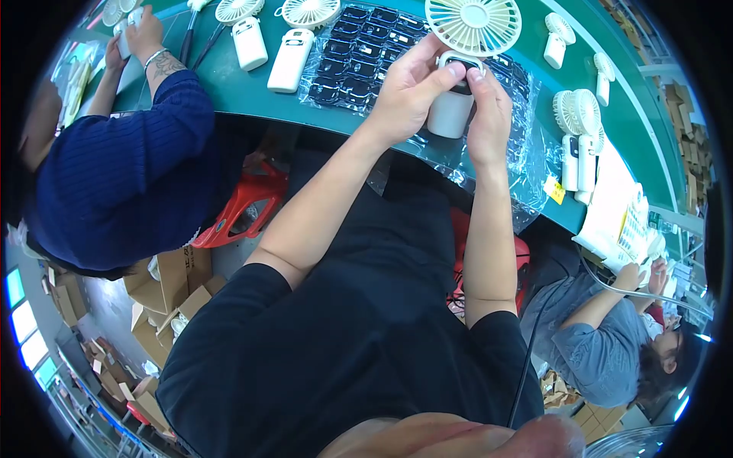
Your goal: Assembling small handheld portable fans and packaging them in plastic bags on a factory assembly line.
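A cream handheld fan (449,116) stands upright between my two hands over the near side of the green table, its round slatted head tilted up and away. My left hand (408,91) is closed round the upper left of the handle, with its thumb at the dark panel below the head. From the other side, my right hand (489,114) grips the handle, and its thumb meets that same panel. Whatever lies under the thumbs is hidden. Behind the fan, rows of small black parts (355,61) lie in clear plastic trays.
More cream fans, including one (290,65), lie along the green table (221,90); others (578,114) lie right. A yellow label (554,190) sits on plastic wrap. At left, a person in blue (130,168) handles a fan; another in grey (595,336) sits at right. Cardboard boxes (164,286) stand behind.
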`<action>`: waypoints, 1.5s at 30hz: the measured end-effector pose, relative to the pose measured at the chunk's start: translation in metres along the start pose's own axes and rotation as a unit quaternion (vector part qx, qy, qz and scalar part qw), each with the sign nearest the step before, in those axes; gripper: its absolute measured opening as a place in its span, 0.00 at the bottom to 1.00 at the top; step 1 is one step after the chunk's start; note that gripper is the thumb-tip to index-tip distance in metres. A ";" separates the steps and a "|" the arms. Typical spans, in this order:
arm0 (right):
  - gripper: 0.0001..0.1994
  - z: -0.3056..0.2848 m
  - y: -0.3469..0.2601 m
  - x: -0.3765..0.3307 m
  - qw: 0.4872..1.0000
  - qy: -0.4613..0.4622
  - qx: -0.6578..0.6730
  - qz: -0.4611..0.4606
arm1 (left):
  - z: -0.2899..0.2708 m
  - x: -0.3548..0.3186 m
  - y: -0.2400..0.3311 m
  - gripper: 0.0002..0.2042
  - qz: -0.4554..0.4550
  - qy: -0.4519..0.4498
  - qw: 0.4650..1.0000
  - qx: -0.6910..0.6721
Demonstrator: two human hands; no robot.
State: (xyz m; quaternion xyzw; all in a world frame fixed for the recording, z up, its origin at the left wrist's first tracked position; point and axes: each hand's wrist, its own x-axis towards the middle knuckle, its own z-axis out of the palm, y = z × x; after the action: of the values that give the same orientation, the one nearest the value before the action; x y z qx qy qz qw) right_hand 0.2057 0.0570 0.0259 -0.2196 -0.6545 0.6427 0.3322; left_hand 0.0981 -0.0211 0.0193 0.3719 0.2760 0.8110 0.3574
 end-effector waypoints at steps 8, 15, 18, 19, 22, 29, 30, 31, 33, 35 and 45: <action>0.15 0.024 0.003 0.001 0.989 0.096 0.095 -0.056 | 0.003 0.002 -0.012 0.21 0.062 0.031 0.997 0.022; 0.19 0.018 0.013 0.006 0.990 0.109 -0.046 -0.075 | 0.004 0.010 -0.029 0.21 0.071 0.078 0.994 0.023; 0.20 0.015 0.009 -0.002 0.999 0.044 0.017 0.001 | -0.004 0.017 -0.026 0.22 0.059 0.071 0.995 0.022; 0.20 0.013 0.004 -0.002 0.999 0.044 0.014 -0.001 | -0.007 0.020 -0.024 0.23 0.046 0.058 0.997 0.018; 0.20 0.009 -0.008 -0.002 0.994 0.013 0.087 0.063 | -0.012 0.014 -0.018 0.25 0.000 0.023 1.000 0.006; 0.17 0.007 -0.003 -0.001 0.990 0.013 0.141 0.018 | -0.002 0.007 -0.001 0.28 -0.021 -0.009 0.999 0.037; 0.17 0.008 -0.003 -0.001 0.991 0.020 0.135 0.005 | 0.004 0.009 -0.003 0.21 -0.016 0.018 1.000 0.014; 0.17 0.009 -0.004 -0.002 0.990 0.019 0.138 0.008 | 0.010 0.010 -0.006 0.15 -0.011 0.046 0.999 -0.009; 0.18 0.010 -0.006 -0.003 0.994 0.036 0.100 -0.013 | 0.007 0.009 -0.009 0.13 -0.009 0.075 0.997 -0.029; 0.19 0.011 -0.003 -0.005 0.995 0.047 0.084 -0.021 | -0.005 0.009 -0.013 0.22 0.016 0.006 1.000 0.015; 0.13 0.000 -0.003 -0.009 0.994 0.028 0.105 -0.027 | -0.014 0.023 -0.005 0.19 -0.124 -0.075 0.989 -0.017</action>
State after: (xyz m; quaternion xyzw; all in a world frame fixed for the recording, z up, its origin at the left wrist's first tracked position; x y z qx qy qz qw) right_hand 0.2120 0.0502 0.0280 -0.1834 -0.5795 0.6922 0.3892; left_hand 0.0780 -0.0028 0.0165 0.3878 0.2786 0.7349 0.4815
